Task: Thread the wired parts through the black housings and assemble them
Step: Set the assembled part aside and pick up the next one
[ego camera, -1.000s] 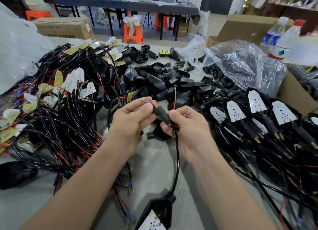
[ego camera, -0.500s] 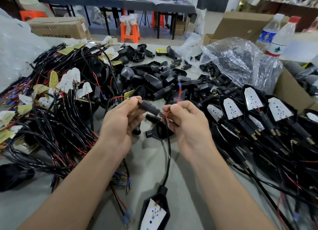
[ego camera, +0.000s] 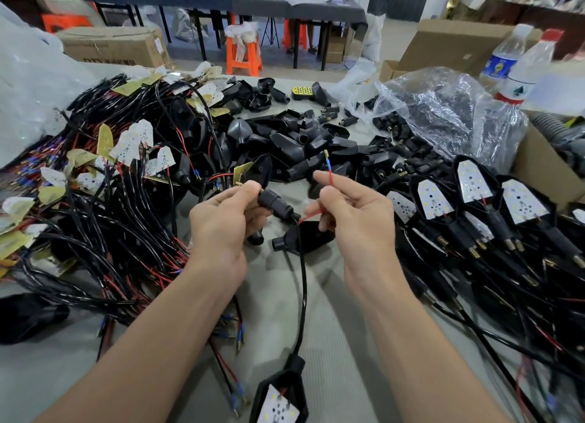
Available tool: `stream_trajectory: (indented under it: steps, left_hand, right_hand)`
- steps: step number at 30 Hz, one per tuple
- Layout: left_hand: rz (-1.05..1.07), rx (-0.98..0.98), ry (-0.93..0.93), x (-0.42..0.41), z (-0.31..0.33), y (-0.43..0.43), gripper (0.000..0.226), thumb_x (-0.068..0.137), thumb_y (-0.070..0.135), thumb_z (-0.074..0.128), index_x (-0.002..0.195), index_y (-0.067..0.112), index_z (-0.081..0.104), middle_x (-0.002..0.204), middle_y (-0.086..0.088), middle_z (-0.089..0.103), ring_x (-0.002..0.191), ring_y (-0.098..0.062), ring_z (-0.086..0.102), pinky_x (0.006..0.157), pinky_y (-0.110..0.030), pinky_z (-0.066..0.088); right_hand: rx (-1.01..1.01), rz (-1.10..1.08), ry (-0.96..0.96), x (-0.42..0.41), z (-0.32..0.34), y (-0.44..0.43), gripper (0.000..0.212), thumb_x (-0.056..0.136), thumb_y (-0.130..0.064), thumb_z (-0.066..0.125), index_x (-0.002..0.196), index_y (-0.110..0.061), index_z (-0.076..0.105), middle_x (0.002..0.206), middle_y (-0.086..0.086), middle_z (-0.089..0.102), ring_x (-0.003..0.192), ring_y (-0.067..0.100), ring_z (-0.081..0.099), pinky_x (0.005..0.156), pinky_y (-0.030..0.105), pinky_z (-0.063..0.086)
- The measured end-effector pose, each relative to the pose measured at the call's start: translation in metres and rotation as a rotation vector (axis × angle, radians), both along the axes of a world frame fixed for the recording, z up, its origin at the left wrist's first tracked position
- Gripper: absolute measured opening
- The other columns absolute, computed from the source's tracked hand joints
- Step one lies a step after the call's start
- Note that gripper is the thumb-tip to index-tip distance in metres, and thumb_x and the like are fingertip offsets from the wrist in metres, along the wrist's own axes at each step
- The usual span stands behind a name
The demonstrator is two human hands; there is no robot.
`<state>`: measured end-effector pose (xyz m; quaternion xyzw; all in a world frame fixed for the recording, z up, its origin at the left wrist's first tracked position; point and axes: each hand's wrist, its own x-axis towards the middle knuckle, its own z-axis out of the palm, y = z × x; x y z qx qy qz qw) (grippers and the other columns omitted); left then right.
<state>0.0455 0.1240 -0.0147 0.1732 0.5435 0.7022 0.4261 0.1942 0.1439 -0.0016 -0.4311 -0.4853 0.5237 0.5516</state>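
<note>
My left hand [ego camera: 226, 223] grips a black tubular stem piece [ego camera: 276, 204] with a brass end showing at its upper left. A black cable [ego camera: 303, 283] leaves the stem's lower right end and runs down to a black housing with a white LED board [ego camera: 278, 400] at the bottom edge. My right hand [ego camera: 357, 220] pinches a red wire [ego camera: 330, 182] that comes out beside the stem and stands up, ending in a blue and brass terminal [ego camera: 327, 157]. An empty black housing [ego camera: 300, 237] lies on the table under my hands.
A tangle of wired LED boards [ego camera: 104, 201] covers the left. Loose black housings [ego camera: 294, 147] are heaped behind my hands. Assembled units [ego camera: 481, 207] lie at the right by a plastic bag [ego camera: 443, 112], a cardboard box and two bottles [ego camera: 522, 64].
My hands have moved apart. The right hand has drawn the red wire out to the right and upward, away from the stem; the left hand keeps its hold on the stem.
</note>
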Motion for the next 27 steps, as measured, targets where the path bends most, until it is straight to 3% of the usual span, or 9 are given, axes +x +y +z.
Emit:
stream_trajectory:
  steps: [3, 6, 9, 12, 14, 16, 21, 24, 27]
  left_hand:
    - [0.0, -0.007, -0.012, -0.003, -0.001, 0.002, 0.013, 0.092, 0.017, 0.076, 0.084, 0.008, 0.074, 0.068, -0.005, 0.076, 0.054, -0.01, 0.071, 0.046, -0.016, 0.051]
    - [0.0, -0.04, 0.029, -0.005, -0.003, 0.003, 0.017, 0.091, 0.017, 0.078, 0.079, 0.005, 0.073, 0.06, -0.006, 0.072, 0.048, -0.01, 0.068, 0.042, -0.015, 0.049]
    - [0.03, -0.059, 0.033, -0.007, -0.004, 0.004, 0.016, 0.09, 0.016, 0.079, 0.08, 0.004, 0.072, 0.058, -0.004, 0.071, 0.046, -0.009, 0.066, 0.042, -0.015, 0.049]
    - [0.063, -0.05, -0.008, -0.009, -0.003, 0.005, 0.015, 0.09, 0.015, 0.079, 0.084, 0.003, 0.072, 0.057, -0.002, 0.069, 0.045, -0.008, 0.064, 0.043, -0.015, 0.049]
    - [0.062, -0.05, -0.019, -0.009, -0.003, 0.005, 0.015, 0.09, 0.015, 0.079, 0.086, 0.003, 0.072, 0.058, -0.002, 0.07, 0.045, -0.007, 0.064, 0.044, -0.015, 0.05]
    - [0.063, -0.049, -0.021, -0.008, -0.003, 0.005, 0.015, 0.091, 0.015, 0.078, 0.087, 0.002, 0.072, 0.057, -0.002, 0.069, 0.046, -0.008, 0.065, 0.044, -0.015, 0.05]
    - [0.078, -0.045, -0.025, -0.009, -0.003, 0.005, 0.014, 0.092, 0.015, 0.077, 0.09, 0.002, 0.072, 0.06, -0.003, 0.071, 0.048, -0.009, 0.067, 0.046, -0.016, 0.051]
    - [0.085, -0.042, -0.012, -0.009, -0.003, 0.004, 0.014, 0.092, 0.015, 0.077, 0.086, 0.004, 0.071, 0.06, -0.003, 0.072, 0.05, -0.01, 0.068, 0.046, -0.017, 0.052]
    - [0.093, -0.044, -0.012, -0.009, -0.003, 0.004, 0.014, 0.092, 0.014, 0.077, 0.089, 0.002, 0.071, 0.061, -0.004, 0.072, 0.051, -0.01, 0.068, 0.047, -0.016, 0.051]
  right_hand:
    - [0.107, -0.143, -0.277, 0.006, -0.005, 0.001, 0.033, 0.093, -0.007, 0.061, 0.102, -0.031, 0.081, 0.083, -0.009, 0.078, 0.062, 0.009, 0.059, 0.067, 0.03, 0.049]
    - [0.248, -0.153, -0.665, 0.008, -0.005, -0.001, 0.036, 0.09, -0.01, 0.056, 0.098, -0.034, 0.083, 0.087, -0.015, 0.077, 0.067, 0.0, 0.059, 0.071, 0.022, 0.045]
    - [0.257, -0.067, -0.717, 0.006, -0.005, -0.002, 0.026, 0.089, -0.014, 0.059, 0.081, -0.028, 0.08, 0.058, -0.015, 0.064, 0.049, 0.004, 0.046, 0.057, 0.017, 0.036]
    - [0.305, -0.032, -0.716, 0.007, -0.006, 0.0, 0.03, 0.09, -0.029, 0.061, 0.066, -0.01, 0.059, 0.053, -0.001, 0.051, 0.053, 0.014, 0.044, 0.053, 0.03, 0.037]
    - [0.266, 0.025, -0.641, 0.008, -0.004, 0.003, 0.026, 0.093, -0.027, 0.059, 0.075, -0.012, 0.07, 0.063, 0.0, 0.063, 0.059, 0.013, 0.054, 0.062, 0.034, 0.048]
    - [0.2, 0.111, -0.448, 0.007, -0.001, 0.002, 0.025, 0.096, -0.012, 0.056, 0.089, -0.021, 0.079, 0.074, -0.004, 0.072, 0.065, 0.008, 0.061, 0.065, 0.027, 0.049]
    - [0.06, 0.314, 0.178, 0.008, 0.004, 0.003, 0.035, 0.085, 0.011, 0.054, 0.109, -0.006, 0.073, 0.091, 0.014, 0.075, 0.08, 0.023, 0.072, 0.073, 0.031, 0.059]
    - [-0.053, 0.401, 0.423, 0.011, 0.007, 0.003, 0.039, 0.079, 0.014, 0.053, 0.109, -0.003, 0.071, 0.095, 0.021, 0.075, 0.083, 0.028, 0.075, 0.074, 0.032, 0.061]
    - [-0.069, 0.38, 0.475, 0.008, 0.007, 0.001, 0.021, 0.084, 0.005, 0.062, 0.092, -0.008, 0.077, 0.088, 0.018, 0.075, 0.075, 0.023, 0.075, 0.069, 0.029, 0.062]
